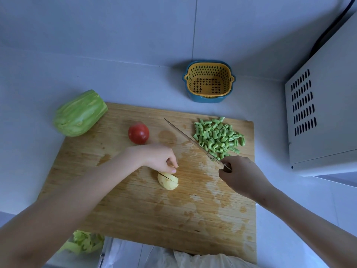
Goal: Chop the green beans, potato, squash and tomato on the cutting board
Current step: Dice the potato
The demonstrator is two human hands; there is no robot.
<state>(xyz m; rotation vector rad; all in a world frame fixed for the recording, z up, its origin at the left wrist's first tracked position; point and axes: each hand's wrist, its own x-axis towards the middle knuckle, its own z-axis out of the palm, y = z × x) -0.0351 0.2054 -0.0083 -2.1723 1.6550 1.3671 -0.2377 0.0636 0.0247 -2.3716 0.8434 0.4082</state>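
Steel juts from the right hand (pixel 243 176), whose fingers are wrapped round the handle of a knife (pixel 193 142). The thin blade points away toward ten o'clock, and its near part runs along the left fringe of the green beans (pixel 219 137). At nine o'clock from that hand is the left hand (pixel 158 157), knuckles up and fingers curled downward. Its fingertips (pixel 174 171) meet the far end of the potato (pixel 168 180). Whether they actually hold it or only touch it cannot be told.

The potato is a pale yellow piece lying near the middle of the wooden cutting board (pixel 135 209), with slice lines across its top. The knife blade is well apart from it, off at two o'clock.

The beans are already cut into short bits and heaped at the board's two o'clock corner. A whole red tomato (pixel 138 133) sits on the board at eleven o'clock from the left hand. Further out at ten o'clock, a peeled, pale green squash (pixel 80 113) lies half on the board's far left corner and half on the grey counter (pixel 29 151).

Beyond the board at twelve o'clock stands a yellow strainer basket (pixel 209 82) nested in a blue bowl (pixel 208 98). A white microwave (pixel 324 113) stands at three o'clock. Green peelings (pixel 85 242) lie off the board's near left corner, at seven o'clock.
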